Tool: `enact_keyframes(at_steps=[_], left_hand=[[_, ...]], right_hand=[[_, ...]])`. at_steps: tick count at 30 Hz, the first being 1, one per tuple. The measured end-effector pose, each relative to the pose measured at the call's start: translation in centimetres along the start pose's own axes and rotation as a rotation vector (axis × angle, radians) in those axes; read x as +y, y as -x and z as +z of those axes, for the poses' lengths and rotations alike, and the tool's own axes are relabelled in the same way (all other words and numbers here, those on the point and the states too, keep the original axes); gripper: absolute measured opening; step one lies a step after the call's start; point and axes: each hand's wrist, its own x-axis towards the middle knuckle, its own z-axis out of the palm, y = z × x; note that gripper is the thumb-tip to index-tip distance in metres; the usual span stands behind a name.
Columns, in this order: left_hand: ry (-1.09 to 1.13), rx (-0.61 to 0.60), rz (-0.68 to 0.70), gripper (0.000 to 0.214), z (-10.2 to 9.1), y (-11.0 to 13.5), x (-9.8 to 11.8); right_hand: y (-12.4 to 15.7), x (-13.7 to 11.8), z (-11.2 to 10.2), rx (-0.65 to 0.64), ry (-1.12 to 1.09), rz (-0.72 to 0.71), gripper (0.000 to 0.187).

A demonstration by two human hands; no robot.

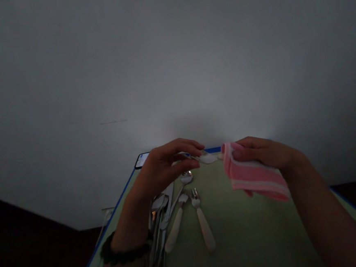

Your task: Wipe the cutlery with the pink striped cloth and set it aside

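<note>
My right hand (258,151) is closed on a folded pink cloth (255,176) with white stripes. The cloth wraps the pale handle end of a piece of cutlery (207,158), whose shiny metal head points left. My left hand (170,161) curls its thumb and fingers around that head. The fingers partly cover it, so fork or spoon is hard to tell. Below my hands, a fork (203,222) with a cream handle lies on the table. Beside it rests a smaller cream-handled utensil (176,226), close to a metal spoon (186,177).
More metal cutlery (159,209) lies in a pile along the table's left side, partly behind my left forearm. A phone (141,160) with a lit screen is at the back left corner. The pale green table (250,234) has blue edging and meets a grey wall (173,68).
</note>
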Motion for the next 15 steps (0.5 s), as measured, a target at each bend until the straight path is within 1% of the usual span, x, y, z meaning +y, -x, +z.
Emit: enact_keyframes(at_steps=[1, 3, 7, 12, 15], left_hand=[[0.009, 0.005, 0.021, 0.006, -0.1, 0.0, 0.0], [-0.026, 0.032, 0.061, 0.003, -0.2, 0.0, 0.0], [-0.198, 0.058, 0.128, 0.005, 0.2, -0.5, 0.4], [-0.241, 0.003, 0.086, 0.005, 0.7, -0.7, 1.2], [-0.274, -0.006, 0.081, 0.006, 0.7, -0.6, 1.6]], right_hand=[[-0.1, 0.3, 0.0, -0.028, -0.015, -0.001, 0.040], [-0.4, 0.6, -0.1, -0.055, 0.028, -0.025, 0.039], [-1.1, 0.4, 0.1, -0.039, 0.169, -0.081, 0.036], [-1.2, -0.8, 0.8, -0.065, 0.238, -0.155, 0.035], [-1.3, -1.2, 1.2, -0.051, 0.293, -0.188, 0.036]])
